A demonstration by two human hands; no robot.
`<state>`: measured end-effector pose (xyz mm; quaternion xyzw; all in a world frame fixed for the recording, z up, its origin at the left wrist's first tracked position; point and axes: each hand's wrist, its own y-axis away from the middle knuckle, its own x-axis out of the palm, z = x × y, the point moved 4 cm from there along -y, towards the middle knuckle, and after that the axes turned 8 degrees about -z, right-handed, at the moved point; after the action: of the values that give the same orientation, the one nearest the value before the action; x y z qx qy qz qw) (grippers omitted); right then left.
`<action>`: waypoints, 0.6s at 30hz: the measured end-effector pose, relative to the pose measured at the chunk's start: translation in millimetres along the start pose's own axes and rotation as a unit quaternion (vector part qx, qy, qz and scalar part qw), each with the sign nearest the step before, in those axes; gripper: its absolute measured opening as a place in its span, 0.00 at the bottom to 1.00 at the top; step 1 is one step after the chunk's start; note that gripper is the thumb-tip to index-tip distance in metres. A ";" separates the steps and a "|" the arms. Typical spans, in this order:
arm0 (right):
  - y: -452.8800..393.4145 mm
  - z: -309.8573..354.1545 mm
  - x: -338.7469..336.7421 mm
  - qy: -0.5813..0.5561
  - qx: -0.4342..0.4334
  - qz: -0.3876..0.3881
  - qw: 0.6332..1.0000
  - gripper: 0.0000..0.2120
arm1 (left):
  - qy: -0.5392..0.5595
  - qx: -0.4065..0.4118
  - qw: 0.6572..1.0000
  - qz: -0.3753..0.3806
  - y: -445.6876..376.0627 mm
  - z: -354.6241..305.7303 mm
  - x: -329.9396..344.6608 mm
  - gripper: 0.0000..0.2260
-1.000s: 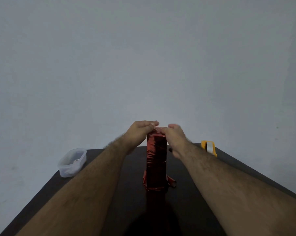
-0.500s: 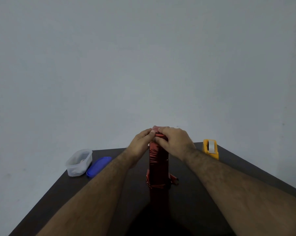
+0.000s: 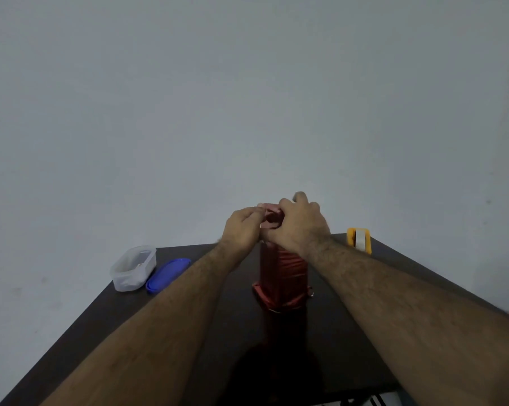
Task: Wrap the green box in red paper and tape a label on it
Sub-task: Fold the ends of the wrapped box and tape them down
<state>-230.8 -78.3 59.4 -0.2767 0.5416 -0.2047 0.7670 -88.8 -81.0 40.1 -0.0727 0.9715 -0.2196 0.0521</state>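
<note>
A tall box wrapped in shiny red paper [image 3: 282, 276] stands upright in the middle of the dark table [image 3: 130, 326]; no green shows. Loose paper flaps splay out at its base. My left hand [image 3: 243, 230] pinches the folded paper at the top from the left. On the right, my right hand [image 3: 300, 224] curls over the same top folds and covers most of them. A yellow tape dispenser [image 3: 359, 240] with white tape sits at the table's far right edge. No label is visible.
A clear plastic tub [image 3: 132, 268] stands at the far left corner, its blue lid [image 3: 168, 274] lying beside it. A plain grey wall rises behind the table. The table's right edge runs diagonally toward me.
The view has tilted down and shows more of the table. My right hand has moved over the top of the box, and both hands have closed in on the top folds.
</note>
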 end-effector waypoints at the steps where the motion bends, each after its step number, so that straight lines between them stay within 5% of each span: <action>1: -1.2 -2.6 0.4 -0.027 0.019 -0.024 0.999 0.31 | 0.007 -0.002 1.000 0.001 2.4 -1.1 -0.1 0.17; 4: -4.4 -13.6 -1.1 -0.105 0.050 -0.096 0.989 0.19 | -0.050 -0.001 0.998 -0.024 3.0 9.7 -11.5 0.13; 8: -4.1 -33.6 -0.6 -0.256 0.191 -0.177 0.931 0.17 | -0.214 -0.035 0.976 0.000 5.0 33.2 -23.5 0.44; 11: 3.5 -43.1 9.7 -0.345 0.351 -0.211 0.845 0.20 | -0.373 0.123 0.904 -0.171 10.6 20.8 -24.9 0.49; 14: 22.2 -40.9 27.8 -0.447 0.495 -0.206 0.716 0.23 | -0.273 0.153 0.892 -0.328 20.5 4.9 -23.6 0.55; 16: 31.6 -33.5 42.2 -0.534 0.536 -0.176 0.630 0.25 | -0.112 0.006 0.937 -0.330 24.6 11.7 -15.9 0.62; 18: 35.4 -23.0 56.1 -0.607 0.520 -0.130 0.587 0.25 | 0.096 -0.145 0.951 -0.256 26.2 25.7 -1.8 0.61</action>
<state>-233.6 -90.4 -9.7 0.0417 -0.2893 -0.3334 0.8963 -86.7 -68.1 5.8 -0.3040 0.9421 -0.0882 -0.1107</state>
